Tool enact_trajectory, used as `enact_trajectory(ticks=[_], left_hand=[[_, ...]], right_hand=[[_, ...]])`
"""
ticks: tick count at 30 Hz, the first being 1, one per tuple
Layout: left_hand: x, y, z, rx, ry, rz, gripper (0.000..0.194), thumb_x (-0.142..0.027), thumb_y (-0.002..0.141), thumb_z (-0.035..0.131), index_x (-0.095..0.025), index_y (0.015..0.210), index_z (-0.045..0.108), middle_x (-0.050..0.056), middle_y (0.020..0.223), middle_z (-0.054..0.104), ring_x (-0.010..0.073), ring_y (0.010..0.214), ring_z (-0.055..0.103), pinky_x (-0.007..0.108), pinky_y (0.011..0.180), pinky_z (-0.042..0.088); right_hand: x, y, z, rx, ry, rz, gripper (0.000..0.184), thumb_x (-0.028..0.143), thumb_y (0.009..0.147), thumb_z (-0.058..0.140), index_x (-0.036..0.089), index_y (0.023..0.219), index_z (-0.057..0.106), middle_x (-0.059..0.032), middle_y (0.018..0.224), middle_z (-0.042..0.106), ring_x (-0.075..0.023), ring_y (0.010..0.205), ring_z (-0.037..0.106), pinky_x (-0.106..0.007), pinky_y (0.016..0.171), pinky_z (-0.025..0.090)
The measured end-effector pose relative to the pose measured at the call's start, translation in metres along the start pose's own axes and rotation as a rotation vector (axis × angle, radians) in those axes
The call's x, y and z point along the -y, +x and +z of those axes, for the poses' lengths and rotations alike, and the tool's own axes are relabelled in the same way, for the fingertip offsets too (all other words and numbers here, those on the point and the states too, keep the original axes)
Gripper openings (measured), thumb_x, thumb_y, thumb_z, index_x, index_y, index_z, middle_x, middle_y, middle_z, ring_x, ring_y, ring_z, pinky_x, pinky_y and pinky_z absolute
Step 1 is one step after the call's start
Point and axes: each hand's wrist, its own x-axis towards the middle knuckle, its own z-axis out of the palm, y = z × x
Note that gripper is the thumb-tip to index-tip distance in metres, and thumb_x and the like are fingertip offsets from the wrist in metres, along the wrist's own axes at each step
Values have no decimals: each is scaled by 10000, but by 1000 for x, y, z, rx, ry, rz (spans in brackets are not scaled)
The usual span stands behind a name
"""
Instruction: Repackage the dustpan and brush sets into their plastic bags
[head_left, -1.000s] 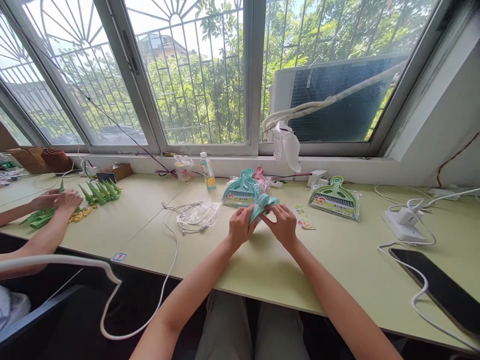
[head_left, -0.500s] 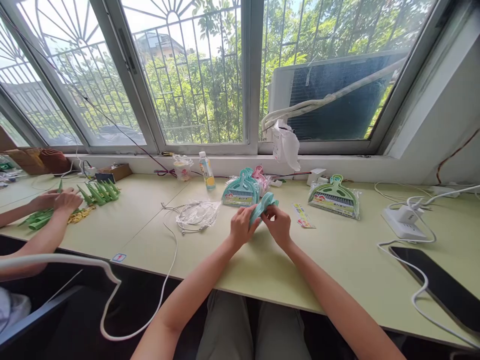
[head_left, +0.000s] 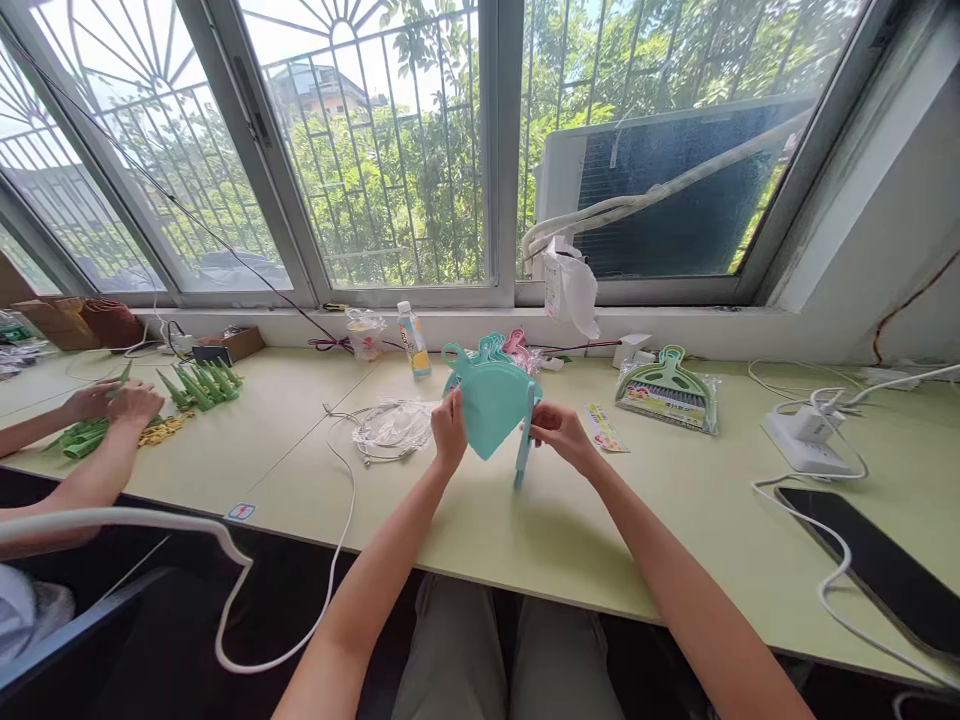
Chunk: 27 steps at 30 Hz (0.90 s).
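Table (head_left: 600,540) stretches below your work. Over it, your left hand (head_left: 450,432) grips the turquoise dustpan (head_left: 493,405) at its left edge; it is probably light, stiff and slightly slippery, so this edge is a good place for holding. Beside it, your right hand (head_left: 559,432) pinches the narrow turquoise piece (head_left: 525,440), probably a brush.
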Motion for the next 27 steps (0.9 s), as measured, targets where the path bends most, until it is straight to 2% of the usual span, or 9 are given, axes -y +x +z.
enact_trajectory(ticks=[2, 4, 7, 10, 13, 16, 19, 24, 27], left_hand=[[12, 12, -2, -60, -4, -42, 492, -484, 950, 343, -201, 551, 400, -33, 498, 314, 115, 499, 305, 266, 521, 236], [21, 19, -2, -51, 4, -106, 479, -453, 944, 351, -204, 538, 303, -39, 505, 259, 110, 506, 269, 268, 520, 208], [26, 20, 0, 114, 99, -193, 482, -414, 926, 387, -203, 520, 234, -39, 499, 234, 106, 503, 246, 275, 522, 183], [24, 15, 4, 305, 234, -175, 510, -408, 927, 395, -199, 500, 207, -35, 487, 241, 103, 490, 242, 285, 529, 163], [21, 11, 6, 449, 355, -155, 506, -412, 942, 362, -194, 496, 266, -22, 499, 327, 109, 497, 304, 278, 531, 176], [20, 10, 5, 613, 467, -121, 485, -416, 930, 385, -187, 504, 341, -6, 533, 412, 119, 529, 385, 269, 533, 200], [17, 8, 3, 723, 556, -24, 481, -437, 922, 388, -184, 513, 410, 6, 544, 452, 135, 560, 438, 274, 540, 218], [15, 4, 1, 713, 636, 67, 410, -419, 908, 404, -184, 613, 566, 28, 631, 582, 155, 635, 506, 276, 561, 255], [17, 4, 1, 699, 655, 77, 358, -365, 903, 410, -186, 656, 598, 34, 691, 627, 159, 680, 530, 270, 568, 268]], right_hand=[[2, 2, -11, -47, 78, 24, 387, 529, 641, 751, 186, 765, 622, 8, 615, 570, -113, 518, 481, -271, 494, 418], [5, 5, -27, -184, 95, 22, 429, 587, 628, 742, 188, 732, 622, 26, 558, 515, -91, 468, 410, -253, 446, 364], [7, 7, -53, -312, -9, 53, 479, 666, 645, 677, 197, 646, 576, 48, 496, 423, -81, 436, 347, -245, 431, 313], [7, 5, -72, -312, -438, 276, 492, 679, 719, 576, 197, 623, 595, 7, 506, 489, -134, 503, 478, -258, 492, 360], [4, 0, -78, -268, -992, 518, 416, 593, 757, 569, 197, 693, 678, -84, 718, 659, -239, 745, 634, -301, 616, 424], [-1, -3, -77, -186, -1290, 649, 336, 475, 761, 599, 181, 862, 727, -155, 936, 698, -301, 923, 658, -342, 709, 450], [-4, -5, -77, -121, -1361, 687, 360, 439, 765, 615, 173, 986, 716, -172, 1020, 692, -304, 972, 658, -354, 744, 461], [-8, -6, -85, -107, -1389, 722, 397, 439, 739, 689, 172, 1033, 695, -175, 1049, 683, -313, 1011, 650, -364, 772, 468], [-11, -6, -88, -115, -1403, 752, 342, 386, 758, 694, 159, 1014, 699, -185, 1026, 682, -304, 994, 656, -368, 774, 471]])
